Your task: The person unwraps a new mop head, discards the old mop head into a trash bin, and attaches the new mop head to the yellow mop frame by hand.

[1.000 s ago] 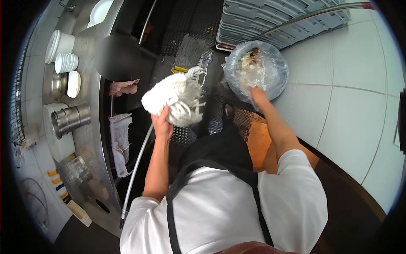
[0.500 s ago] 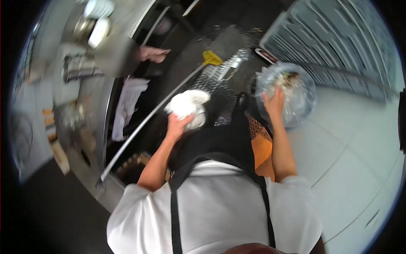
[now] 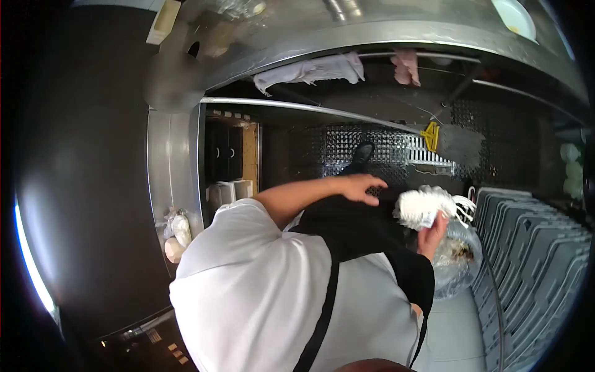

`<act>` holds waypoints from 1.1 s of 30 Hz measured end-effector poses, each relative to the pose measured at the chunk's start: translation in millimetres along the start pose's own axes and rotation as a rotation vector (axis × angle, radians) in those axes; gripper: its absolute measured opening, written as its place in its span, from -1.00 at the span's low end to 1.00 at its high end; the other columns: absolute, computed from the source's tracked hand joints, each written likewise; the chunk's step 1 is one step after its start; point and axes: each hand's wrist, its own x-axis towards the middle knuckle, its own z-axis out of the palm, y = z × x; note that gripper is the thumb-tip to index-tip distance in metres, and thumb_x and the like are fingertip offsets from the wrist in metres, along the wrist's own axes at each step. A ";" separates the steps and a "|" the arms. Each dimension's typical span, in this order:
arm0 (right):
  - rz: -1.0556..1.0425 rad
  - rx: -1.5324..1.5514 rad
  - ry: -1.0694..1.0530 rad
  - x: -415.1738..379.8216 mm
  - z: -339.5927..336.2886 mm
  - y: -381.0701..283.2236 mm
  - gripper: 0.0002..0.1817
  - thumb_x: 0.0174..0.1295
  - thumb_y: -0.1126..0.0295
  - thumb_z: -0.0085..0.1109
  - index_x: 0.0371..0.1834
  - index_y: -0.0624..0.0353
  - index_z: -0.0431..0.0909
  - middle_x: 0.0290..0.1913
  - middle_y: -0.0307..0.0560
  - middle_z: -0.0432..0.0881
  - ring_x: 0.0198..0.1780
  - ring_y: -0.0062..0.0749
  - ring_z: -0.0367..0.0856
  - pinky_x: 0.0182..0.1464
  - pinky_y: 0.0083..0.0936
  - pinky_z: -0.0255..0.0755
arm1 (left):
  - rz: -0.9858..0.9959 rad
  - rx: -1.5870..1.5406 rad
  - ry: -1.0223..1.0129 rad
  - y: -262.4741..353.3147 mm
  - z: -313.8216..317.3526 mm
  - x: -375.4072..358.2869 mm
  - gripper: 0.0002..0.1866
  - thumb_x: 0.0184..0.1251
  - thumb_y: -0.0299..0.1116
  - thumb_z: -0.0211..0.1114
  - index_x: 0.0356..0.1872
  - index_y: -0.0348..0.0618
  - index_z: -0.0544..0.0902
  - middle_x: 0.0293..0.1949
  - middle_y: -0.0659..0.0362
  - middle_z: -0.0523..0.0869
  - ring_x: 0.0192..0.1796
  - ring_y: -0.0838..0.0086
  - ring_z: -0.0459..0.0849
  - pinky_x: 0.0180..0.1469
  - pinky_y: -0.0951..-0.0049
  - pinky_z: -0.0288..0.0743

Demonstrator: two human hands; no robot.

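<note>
My right hand grips a white ruffled bundle from below. Thin white strands stick out on the bundle's right side; its exact kind is not clear. Right beneath that hand stands a round bin lined with a clear plastic bag, with brownish scraps inside. My left hand is empty in front of my black apron, fingers apart and pointing toward the bundle.
Grey slatted crates or panels stand at the right. A long pole with a yellow head slants over the wet floor grating. Along the top runs a steel counter, with a white towel hanging below.
The white bundle has passed from my left hand to my right, which has come up from the bin's contents. My left hand has opened. The whole view has turned.
</note>
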 end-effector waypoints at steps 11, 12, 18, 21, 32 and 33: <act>-0.009 0.238 0.296 -32.2 6.3 26.7 -0.19 0.38 -0.31 -0.14 0.17 0.32 0.53 0.24 0.04 0.59 0.27 -0.10 0.52 0.37 -0.15 0.28 | -0.794 0.636 0.025 -269.0 -213.4 131.1 -0.06 0.17 0.17 0.40 0.45 -0.17 0.27 0.43 -0.13 0.34 0.48 0.09 0.31 0.48 0.07 0.19; -0.027 0.242 0.346 -40.3 15.7 30.8 -0.18 0.38 -0.33 -0.15 0.14 0.33 0.54 0.21 0.05 0.60 0.25 -0.11 0.53 0.35 -0.15 0.30 | -0.641 0.715 0.077 -315.7 -200.8 139.7 -0.20 0.20 0.14 0.41 0.30 -0.26 0.45 0.15 -0.12 0.62 0.16 0.13 0.65 0.15 0.13 0.55; -0.121 0.347 0.550 -69.8 36.1 61.1 -0.21 0.38 -0.34 -0.17 -0.11 0.30 0.63 0.04 0.05 0.68 0.14 -0.14 0.59 0.26 -0.17 0.38 | -0.694 0.069 -0.182 -306.0 -182.2 199.5 -0.53 0.23 -0.08 0.43 -0.14 -0.35 0.59 -0.50 0.11 0.62 -0.61 0.44 0.56 -0.61 0.31 0.44; -0.072 0.234 0.669 -68.3 47.1 75.0 -0.36 0.42 -0.25 -0.11 -0.38 0.16 0.57 -0.23 -0.08 0.69 -0.09 -0.27 0.63 0.05 -0.30 0.46 | -0.729 0.184 -0.093 -247.2 -147.8 195.0 -0.67 0.18 -0.30 0.34 -0.19 -0.39 0.59 -0.60 0.08 0.57 -0.67 0.37 0.55 -0.67 0.29 0.41; 0.072 0.350 0.102 -6.4 -7.5 88.3 -0.52 0.48 -0.03 -0.07 -0.56 0.01 0.43 -0.41 -0.19 0.59 -0.33 -0.43 0.58 -0.22 -0.45 0.47 | -0.510 -0.050 -0.138 -23.3 -103.9 147.3 -0.75 0.02 -0.45 0.33 -0.32 -0.46 0.62 -0.60 0.06 0.60 -0.65 0.37 0.59 -0.63 0.32 0.50; 0.092 0.299 0.215 15.2 5.3 77.1 -0.60 0.47 0.00 -0.03 -0.32 0.10 0.52 -0.26 -0.13 0.66 -0.20 -0.37 0.63 -0.09 -0.39 0.50 | -0.487 -0.068 -0.142 -10.3 -101.6 138.4 -0.74 0.02 -0.45 0.33 -0.30 -0.45 0.61 -0.61 0.06 0.59 -0.66 0.38 0.58 -0.65 0.32 0.48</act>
